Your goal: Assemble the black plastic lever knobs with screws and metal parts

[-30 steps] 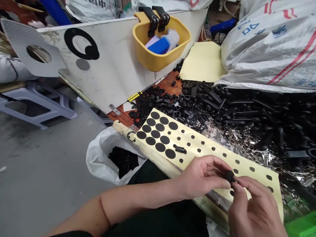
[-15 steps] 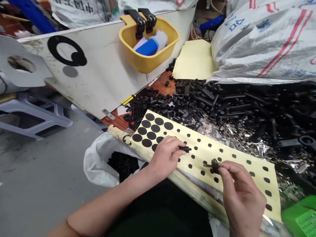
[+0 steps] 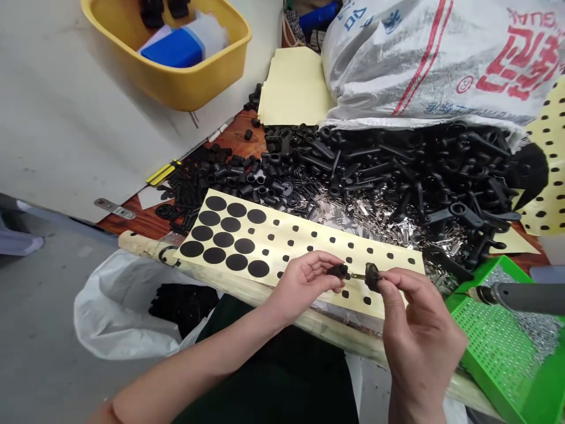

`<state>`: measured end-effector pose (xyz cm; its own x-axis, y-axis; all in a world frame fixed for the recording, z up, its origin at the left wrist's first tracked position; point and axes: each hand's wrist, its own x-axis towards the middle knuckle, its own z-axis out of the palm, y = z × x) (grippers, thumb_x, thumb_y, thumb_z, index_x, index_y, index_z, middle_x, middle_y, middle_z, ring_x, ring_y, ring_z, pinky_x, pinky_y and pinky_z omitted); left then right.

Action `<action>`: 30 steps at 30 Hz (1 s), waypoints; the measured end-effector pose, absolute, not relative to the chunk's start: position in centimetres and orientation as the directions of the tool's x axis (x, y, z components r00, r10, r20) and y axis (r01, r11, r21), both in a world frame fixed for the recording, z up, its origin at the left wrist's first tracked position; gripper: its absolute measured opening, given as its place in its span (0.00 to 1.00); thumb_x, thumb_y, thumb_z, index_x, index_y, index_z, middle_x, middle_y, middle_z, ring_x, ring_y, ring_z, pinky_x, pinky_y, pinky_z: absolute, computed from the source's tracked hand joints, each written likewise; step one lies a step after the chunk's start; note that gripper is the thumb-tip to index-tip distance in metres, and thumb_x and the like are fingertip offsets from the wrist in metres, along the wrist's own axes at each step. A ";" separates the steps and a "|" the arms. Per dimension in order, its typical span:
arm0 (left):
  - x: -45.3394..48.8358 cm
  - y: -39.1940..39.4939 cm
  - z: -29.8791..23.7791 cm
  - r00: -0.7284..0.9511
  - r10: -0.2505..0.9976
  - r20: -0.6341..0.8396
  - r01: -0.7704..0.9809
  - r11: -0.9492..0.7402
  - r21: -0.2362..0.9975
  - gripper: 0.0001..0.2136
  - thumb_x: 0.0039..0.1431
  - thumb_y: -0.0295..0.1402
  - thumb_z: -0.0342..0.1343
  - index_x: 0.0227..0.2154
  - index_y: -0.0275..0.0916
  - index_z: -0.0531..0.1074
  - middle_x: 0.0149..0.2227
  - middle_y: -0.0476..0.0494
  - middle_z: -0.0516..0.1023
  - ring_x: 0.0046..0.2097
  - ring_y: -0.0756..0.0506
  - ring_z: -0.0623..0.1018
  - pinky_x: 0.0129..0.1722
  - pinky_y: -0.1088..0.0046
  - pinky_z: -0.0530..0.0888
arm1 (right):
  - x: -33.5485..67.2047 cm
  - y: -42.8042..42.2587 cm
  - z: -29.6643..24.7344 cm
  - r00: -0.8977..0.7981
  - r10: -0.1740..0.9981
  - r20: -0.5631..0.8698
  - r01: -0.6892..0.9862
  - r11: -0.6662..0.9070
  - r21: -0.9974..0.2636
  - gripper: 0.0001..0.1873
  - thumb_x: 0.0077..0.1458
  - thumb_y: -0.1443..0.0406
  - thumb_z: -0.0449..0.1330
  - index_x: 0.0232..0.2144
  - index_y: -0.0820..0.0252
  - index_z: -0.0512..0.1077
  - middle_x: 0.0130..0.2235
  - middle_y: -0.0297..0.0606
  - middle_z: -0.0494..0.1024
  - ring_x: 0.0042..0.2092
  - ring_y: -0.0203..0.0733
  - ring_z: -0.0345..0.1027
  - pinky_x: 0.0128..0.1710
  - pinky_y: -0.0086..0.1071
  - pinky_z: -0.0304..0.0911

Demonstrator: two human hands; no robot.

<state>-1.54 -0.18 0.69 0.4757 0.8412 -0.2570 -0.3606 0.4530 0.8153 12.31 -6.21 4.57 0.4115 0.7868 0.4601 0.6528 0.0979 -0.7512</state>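
My left hand is closed around a small black cylindrical part, its end pointing right. Facing it, my right hand pinches a round black part from which a thin metal piece points left. The tip of that metal piece is at or very near the cylinder's end; whether they touch I cannot tell. Both hands are held over a pale yellow sheet with large black round pads at its left and small black ones across the rest.
Behind the sheet lie heaps of black plastic parts and small metal clips. A green basket of screws stands right, a screwdriver-like tool over it. A yellow bin hangs on the left panel; a white bag is below.
My two hands have come closer together, bringing the metal piece up to the black cylinder. The camera view has shifted right, so the green basket and the tool show more fully.
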 end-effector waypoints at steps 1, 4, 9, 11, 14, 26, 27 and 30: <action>-1.5 -0.2 0.6 0.470 0.845 -0.254 -0.357 0.445 0.821 0.10 0.48 0.24 0.61 0.36 0.33 0.73 0.33 0.46 0.76 0.33 0.49 0.78 0.37 0.71 0.75 | 12.4 -6.2 4.5 0.411 0.790 0.454 0.655 0.091 -0.750 0.01 0.54 0.67 0.61 0.31 0.58 0.74 0.33 0.36 0.75 0.38 0.39 0.70 0.39 0.34 0.64; -1.3 -0.2 0.5 0.452 0.858 -0.244 -0.349 0.422 0.837 0.10 0.47 0.23 0.62 0.34 0.34 0.74 0.32 0.47 0.76 0.34 0.49 0.78 0.38 0.72 0.75 | 12.3 -6.1 4.4 0.407 0.796 0.448 0.678 0.065 -0.732 0.02 0.54 0.66 0.61 0.31 0.58 0.74 0.33 0.36 0.76 0.37 0.39 0.70 0.39 0.33 0.65; -1.3 -0.3 0.6 0.414 0.877 -0.245 -0.318 0.391 0.864 0.09 0.47 0.21 0.62 0.33 0.34 0.74 0.31 0.48 0.77 0.35 0.50 0.78 0.40 0.74 0.75 | 12.1 -5.8 4.4 0.390 0.818 0.424 0.718 0.018 -0.696 0.04 0.55 0.64 0.60 0.30 0.59 0.74 0.31 0.35 0.77 0.35 0.38 0.71 0.38 0.31 0.65; -1.3 -0.4 0.6 0.402 0.880 -0.252 -0.314 0.391 0.865 0.08 0.47 0.21 0.61 0.33 0.34 0.74 0.31 0.48 0.77 0.34 0.50 0.78 0.40 0.73 0.76 | 12.0 -5.8 4.4 0.380 0.827 0.415 0.731 0.007 -0.682 0.05 0.54 0.64 0.60 0.29 0.59 0.74 0.31 0.35 0.77 0.35 0.38 0.71 0.38 0.31 0.65; -1.3 -0.6 0.6 0.401 0.879 -0.257 -0.302 0.392 0.869 0.08 0.48 0.21 0.60 0.33 0.34 0.74 0.30 0.48 0.78 0.34 0.50 0.78 0.39 0.72 0.77 | 11.9 -5.7 4.5 0.379 0.838 0.391 0.741 -0.022 -0.671 0.06 0.54 0.62 0.60 0.29 0.59 0.74 0.31 0.36 0.77 0.35 0.38 0.71 0.38 0.32 0.66; -1.4 -0.9 0.1 0.372 0.891 -0.259 -0.246 0.364 0.898 0.07 0.48 0.21 0.58 0.32 0.33 0.74 0.30 0.46 0.78 0.32 0.49 0.78 0.36 0.73 0.76 | 11.9 -5.8 3.7 0.364 0.901 0.237 0.688 -0.088 -0.721 0.08 0.53 0.60 0.61 0.30 0.58 0.75 0.32 0.37 0.79 0.35 0.40 0.73 0.38 0.33 0.68; -1.4 -0.9 0.0 0.374 0.892 -0.254 -0.240 0.358 0.902 0.07 0.48 0.21 0.58 0.32 0.33 0.74 0.30 0.46 0.78 0.33 0.49 0.78 0.36 0.73 0.76 | 12.1 -5.8 3.7 0.359 0.913 0.195 0.663 -0.102 -0.742 0.08 0.52 0.60 0.62 0.30 0.58 0.76 0.33 0.37 0.80 0.35 0.40 0.73 0.37 0.33 0.69; -1.4 -1.0 -0.1 0.383 0.892 -0.240 -0.222 0.341 0.913 0.07 0.49 0.21 0.56 0.32 0.33 0.74 0.31 0.45 0.79 0.34 0.48 0.79 0.36 0.73 0.76 | 12.6 -5.7 3.8 0.363 0.930 0.062 0.579 -0.172 -0.797 0.10 0.47 0.58 0.65 0.29 0.58 0.76 0.32 0.38 0.80 0.32 0.40 0.73 0.36 0.35 0.70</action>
